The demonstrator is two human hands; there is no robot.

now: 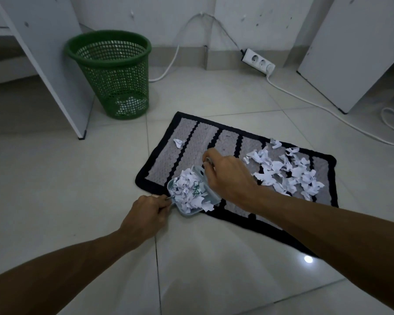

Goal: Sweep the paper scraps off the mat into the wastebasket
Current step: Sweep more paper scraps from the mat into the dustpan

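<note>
Bare forearms reach in as the left hand [146, 212] grips a loaded dustpan [192, 194] at the mat [162, 160] edge; the right hand [228, 176], curled round something unseen, crowds it. More paper scraps [287, 171] remain rightward. Next likely: tipping into the green wastebasket [114, 71], past a desk panel [48, 64].

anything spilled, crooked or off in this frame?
The mat lies askew to the tile joints. One paper scrap sits alone near its far left corner, apart from the main pile. The dustpan is heaped, with scraps overhanging its edge.
</note>
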